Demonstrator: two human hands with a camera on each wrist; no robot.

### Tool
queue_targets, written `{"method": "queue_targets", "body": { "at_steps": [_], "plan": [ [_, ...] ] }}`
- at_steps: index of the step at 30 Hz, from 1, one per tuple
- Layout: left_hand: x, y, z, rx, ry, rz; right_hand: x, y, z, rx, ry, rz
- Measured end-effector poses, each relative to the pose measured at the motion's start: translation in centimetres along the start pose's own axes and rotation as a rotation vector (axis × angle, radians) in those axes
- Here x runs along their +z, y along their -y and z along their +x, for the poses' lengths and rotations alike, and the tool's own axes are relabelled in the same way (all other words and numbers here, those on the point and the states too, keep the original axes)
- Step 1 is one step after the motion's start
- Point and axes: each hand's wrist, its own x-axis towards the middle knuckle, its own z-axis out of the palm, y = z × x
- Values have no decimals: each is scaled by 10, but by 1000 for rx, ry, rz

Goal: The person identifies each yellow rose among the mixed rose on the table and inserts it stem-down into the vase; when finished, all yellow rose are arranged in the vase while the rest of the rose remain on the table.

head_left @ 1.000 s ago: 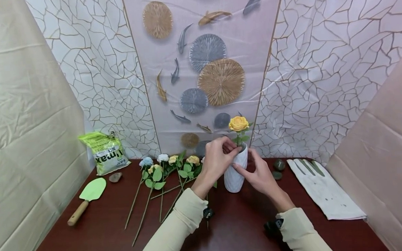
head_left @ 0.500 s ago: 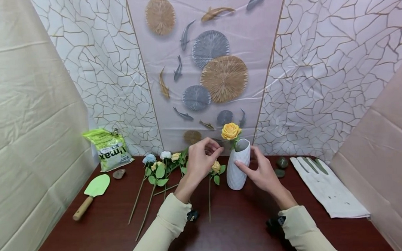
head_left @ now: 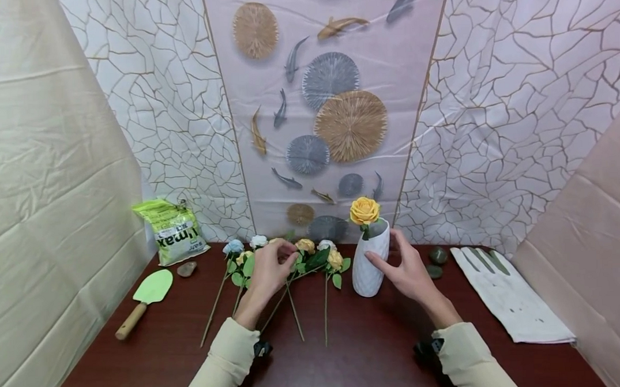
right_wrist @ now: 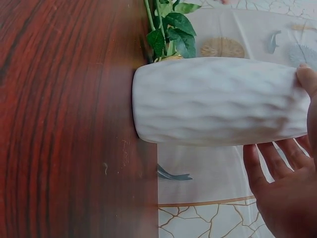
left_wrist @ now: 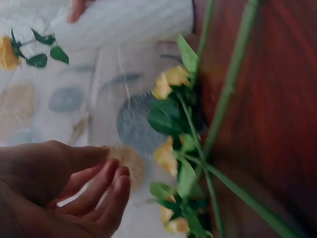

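Observation:
A white textured vase stands upright on the table, with one yellow rose leaning out of its mouth. My right hand grips the vase from the right, thumb on the front and fingers behind, as the right wrist view also shows. Over the loose artificial flowers to the left hovers my left hand, holding nothing. In the left wrist view its fingers are loosely bent, a little away from the yellow roses. Part of the flowers is hidden behind this hand in the head view.
At the left lie a green trowel with a wooden handle, a brown stone and a green-and-white bag. Dark stones and white gloves are on the right. A patterned cloth backdrop rises behind the table.
My left hand has come away from the yellow rose at the vase and moved left over the loose flowers. The rose now leans in the vase. My right hand stays on the vase.

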Motion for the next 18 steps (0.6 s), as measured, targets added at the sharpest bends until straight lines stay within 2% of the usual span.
{"method": "queue_targets", "body": {
  "at_steps": [4,11,14,18],
  "plan": [
    [-3,14,-7,-88,57,64,0,-1,-2,2,-4,6],
    [-3,24,-12,-251,180,108,-1,-1,-2,1,-9,-6],
    [0,27,-15,-273,202,115,0,-1,-2,0,-7,0],
    [5,31,-17,-272,196,110,0,-1,-1,-9,-6,4]
  ]
}}
